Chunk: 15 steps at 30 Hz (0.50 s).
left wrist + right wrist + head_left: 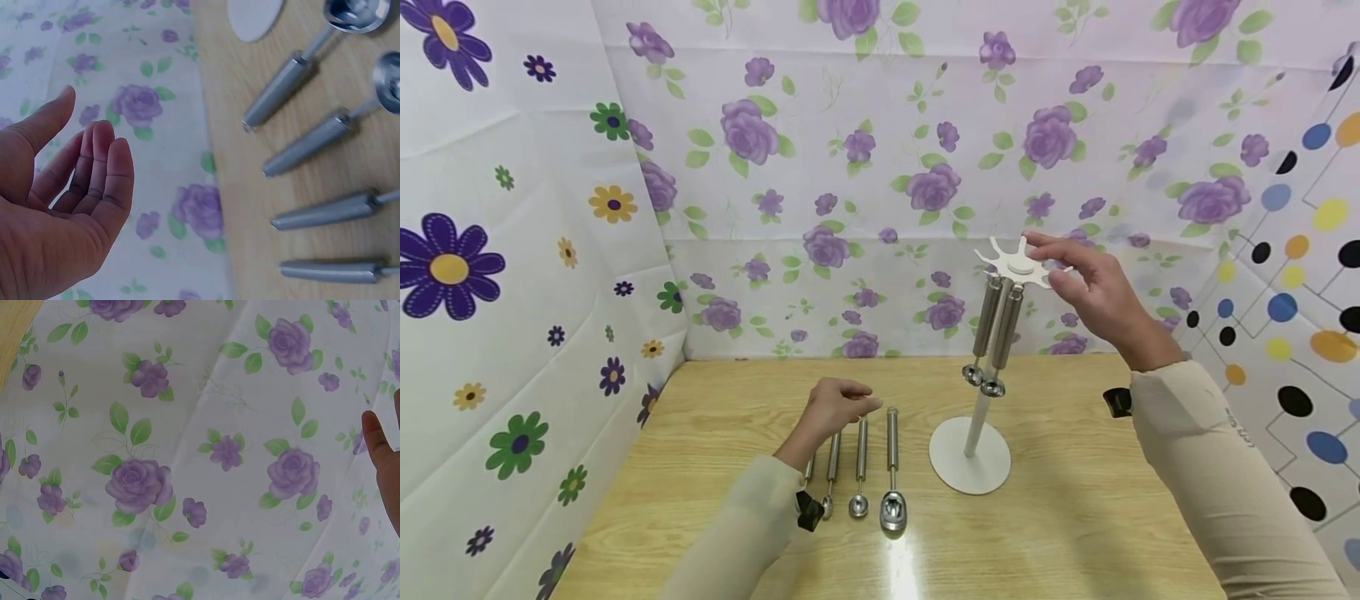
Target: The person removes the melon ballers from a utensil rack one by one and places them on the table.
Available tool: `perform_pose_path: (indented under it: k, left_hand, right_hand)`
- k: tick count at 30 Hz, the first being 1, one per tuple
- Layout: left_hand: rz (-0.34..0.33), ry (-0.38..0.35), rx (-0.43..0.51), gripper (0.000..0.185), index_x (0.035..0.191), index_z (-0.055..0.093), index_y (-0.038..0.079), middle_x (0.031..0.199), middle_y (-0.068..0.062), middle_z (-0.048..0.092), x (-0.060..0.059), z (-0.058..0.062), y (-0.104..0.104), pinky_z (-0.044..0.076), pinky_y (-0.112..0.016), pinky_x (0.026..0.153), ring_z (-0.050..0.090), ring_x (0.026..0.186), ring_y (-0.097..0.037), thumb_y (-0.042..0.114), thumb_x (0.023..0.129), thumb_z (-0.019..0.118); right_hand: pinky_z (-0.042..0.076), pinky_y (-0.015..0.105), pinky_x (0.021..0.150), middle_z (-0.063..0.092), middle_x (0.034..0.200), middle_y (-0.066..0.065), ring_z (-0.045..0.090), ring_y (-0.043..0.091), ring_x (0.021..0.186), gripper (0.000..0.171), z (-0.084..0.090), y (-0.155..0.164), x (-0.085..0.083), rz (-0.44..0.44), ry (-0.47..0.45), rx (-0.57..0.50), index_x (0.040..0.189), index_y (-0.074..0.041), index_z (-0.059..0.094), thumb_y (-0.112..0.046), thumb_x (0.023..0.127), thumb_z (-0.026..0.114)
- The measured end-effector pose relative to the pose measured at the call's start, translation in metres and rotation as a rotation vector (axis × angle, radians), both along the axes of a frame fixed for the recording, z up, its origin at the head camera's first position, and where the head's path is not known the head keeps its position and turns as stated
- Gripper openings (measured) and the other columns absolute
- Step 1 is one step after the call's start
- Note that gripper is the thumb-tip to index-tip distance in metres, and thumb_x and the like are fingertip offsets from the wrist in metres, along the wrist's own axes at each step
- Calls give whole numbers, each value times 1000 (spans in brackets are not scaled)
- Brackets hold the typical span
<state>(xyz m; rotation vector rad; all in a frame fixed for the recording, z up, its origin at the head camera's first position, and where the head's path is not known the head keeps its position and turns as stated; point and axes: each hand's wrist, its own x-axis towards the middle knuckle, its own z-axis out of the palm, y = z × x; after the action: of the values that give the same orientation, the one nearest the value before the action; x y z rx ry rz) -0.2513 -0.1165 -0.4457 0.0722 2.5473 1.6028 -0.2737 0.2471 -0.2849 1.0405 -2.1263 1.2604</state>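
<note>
A white stand (970, 454) with a round base and a star-shaped top (1017, 265) is at the middle right of the wooden table. A few steel scoops (995, 333) hang from that top. My right hand (1060, 265) is raised beside the star top, its relaxed fingers touching the rim; the right wrist view catches only one fingertip (377, 447). Several steel scoops (892, 467) lie side by side on the table, their handles (312, 144) pointing away from me. My left hand (853, 402) hovers over those handles, loosely curled and holding nothing (94, 175).
Floral sheets (880, 167) wall in the table at the back and left, and a dotted sheet (1300, 292) at the right. A small black object (1117, 402) lies by my right sleeve. The table's front edge (925, 575) is near me.
</note>
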Motion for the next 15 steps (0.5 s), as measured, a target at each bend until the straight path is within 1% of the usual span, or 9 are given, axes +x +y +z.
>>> perform_pose_path:
  k: [5,9,15]
  left_hand:
    - [-56,4,34,29,114,74,4,99,-6,72,-3,12,13,60,-36,75,69,81,-18,21,90,78]
    - [-103,2,60,29,114,74,5,100,-6,70,-4,24,23,60,-35,77,69,86,-18,19,89,79]
    - [-164,45,59,29,114,74,6,100,-5,70,-3,41,36,59,-33,79,67,89,-17,20,89,79]
  right_hand:
    - [39,25,100,56,143,1,47,11,135,46,-1,0,-1,2,0,-3,119,8,64,-34,103,56]
    - [39,24,100,56,143,0,47,10,134,46,-2,0,-1,-5,-2,-9,118,8,65,-34,103,56]
    - [39,23,100,56,142,0,47,10,134,44,-1,1,0,-9,-2,-9,119,9,64,-32,103,56]
